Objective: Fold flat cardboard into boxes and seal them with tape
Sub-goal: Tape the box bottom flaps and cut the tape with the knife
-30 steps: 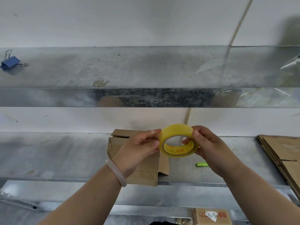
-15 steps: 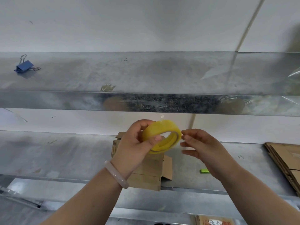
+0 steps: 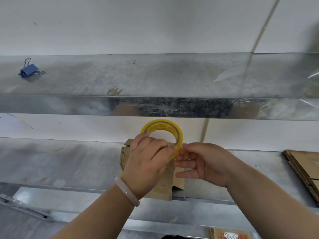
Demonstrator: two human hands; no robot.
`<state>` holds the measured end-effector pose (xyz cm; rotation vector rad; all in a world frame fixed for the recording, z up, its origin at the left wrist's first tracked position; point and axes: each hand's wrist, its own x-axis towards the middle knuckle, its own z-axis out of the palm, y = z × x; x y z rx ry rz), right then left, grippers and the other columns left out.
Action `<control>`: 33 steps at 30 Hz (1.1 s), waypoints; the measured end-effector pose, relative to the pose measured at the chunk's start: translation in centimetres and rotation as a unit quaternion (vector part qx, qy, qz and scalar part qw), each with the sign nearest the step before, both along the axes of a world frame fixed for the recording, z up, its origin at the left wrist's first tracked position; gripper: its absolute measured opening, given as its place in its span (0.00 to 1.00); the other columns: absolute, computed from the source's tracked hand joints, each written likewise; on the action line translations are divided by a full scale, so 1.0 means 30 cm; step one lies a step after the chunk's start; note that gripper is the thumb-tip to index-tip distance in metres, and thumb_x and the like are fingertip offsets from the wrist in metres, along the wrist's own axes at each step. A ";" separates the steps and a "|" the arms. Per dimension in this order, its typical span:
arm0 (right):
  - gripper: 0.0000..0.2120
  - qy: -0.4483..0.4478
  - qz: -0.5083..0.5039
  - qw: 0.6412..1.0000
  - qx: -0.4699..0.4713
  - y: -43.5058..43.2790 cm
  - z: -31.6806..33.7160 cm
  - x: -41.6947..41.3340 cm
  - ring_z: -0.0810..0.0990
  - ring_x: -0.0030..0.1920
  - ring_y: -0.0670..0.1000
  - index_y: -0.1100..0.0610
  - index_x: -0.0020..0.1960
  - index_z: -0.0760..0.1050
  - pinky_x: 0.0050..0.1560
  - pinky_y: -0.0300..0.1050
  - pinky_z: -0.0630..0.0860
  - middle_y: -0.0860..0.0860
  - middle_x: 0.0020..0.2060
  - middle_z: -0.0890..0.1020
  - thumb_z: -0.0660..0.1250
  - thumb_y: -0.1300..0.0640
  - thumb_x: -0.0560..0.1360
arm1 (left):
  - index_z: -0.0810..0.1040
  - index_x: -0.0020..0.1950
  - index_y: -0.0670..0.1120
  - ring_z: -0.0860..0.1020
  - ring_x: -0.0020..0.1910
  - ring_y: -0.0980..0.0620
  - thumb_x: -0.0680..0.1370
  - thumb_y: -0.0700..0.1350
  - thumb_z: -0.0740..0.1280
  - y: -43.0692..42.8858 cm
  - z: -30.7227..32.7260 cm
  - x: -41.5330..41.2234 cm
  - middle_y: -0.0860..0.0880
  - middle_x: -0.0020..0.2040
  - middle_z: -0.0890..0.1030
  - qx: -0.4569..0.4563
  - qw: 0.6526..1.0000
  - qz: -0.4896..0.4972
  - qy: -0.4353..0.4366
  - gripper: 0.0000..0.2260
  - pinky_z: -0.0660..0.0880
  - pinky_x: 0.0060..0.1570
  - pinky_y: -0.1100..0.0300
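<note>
A yellow tape roll (image 3: 163,125) is held up in front of the metal shelf, its hole facing me. My left hand (image 3: 146,163) grips its lower left rim, fingers curled round it. My right hand (image 3: 203,163) touches the roll's lower right edge with its upper fingertips, while the other fingers lie straight. Behind and below the hands, a small folded cardboard box (image 3: 165,185) stands on the lower shelf (image 3: 69,163), partly hidden by my left hand.
A stack of flat cardboard (image 3: 305,166) lies at the right end of the lower shelf. A blue binder clip (image 3: 29,69) sits on the upper shelf (image 3: 155,78) at the left. Another cardboard piece (image 3: 229,234) shows at the bottom edge.
The roll has been turned and lifted slightly in my left hand. My right hand let go of the rim, then came back to touch its lower right edge.
</note>
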<state>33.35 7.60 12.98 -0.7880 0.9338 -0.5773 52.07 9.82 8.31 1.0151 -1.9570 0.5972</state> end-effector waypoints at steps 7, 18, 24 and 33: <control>0.05 0.011 -0.035 0.996 -0.082 0.000 -0.014 0.025 0.84 0.40 0.55 0.63 0.47 0.74 0.48 0.53 0.83 0.57 0.37 0.83 0.64 0.62 0.79 | 0.73 0.61 0.51 0.75 0.54 0.49 0.73 0.42 0.72 0.010 -0.014 0.009 0.52 0.57 0.75 0.097 0.995 -0.005 0.029 0.18 0.66 0.62 0.58; 0.12 0.249 -0.022 0.917 -0.310 -0.042 0.043 -0.032 0.85 0.43 0.49 0.52 0.50 0.75 0.51 0.54 0.82 0.51 0.41 0.84 0.73 0.48 0.72 | 0.70 0.61 0.59 0.71 0.55 0.68 0.73 0.51 0.70 0.052 0.057 0.009 0.68 0.55 0.73 0.308 0.933 -0.027 0.186 0.19 0.66 0.49 0.76; 0.03 0.344 -0.017 0.813 -0.470 -0.029 0.021 -0.022 0.78 0.44 0.36 0.45 0.45 0.80 0.41 0.25 0.71 0.40 0.39 0.82 0.72 0.52 0.74 | 0.69 0.58 0.64 0.74 0.52 0.64 0.72 0.57 0.69 0.044 0.098 0.028 0.68 0.56 0.73 0.353 0.925 -0.027 0.141 0.17 0.71 0.46 0.71; 0.03 0.246 -0.088 0.893 -0.367 -0.044 0.005 0.020 0.85 0.43 0.48 0.51 0.43 0.82 0.52 0.50 0.81 0.48 0.39 0.86 0.71 0.55 0.75 | 0.77 0.51 0.56 0.78 0.43 0.56 0.72 0.59 0.66 0.043 0.071 0.131 0.53 0.44 0.81 0.452 0.832 -0.138 0.291 0.11 0.74 0.43 0.61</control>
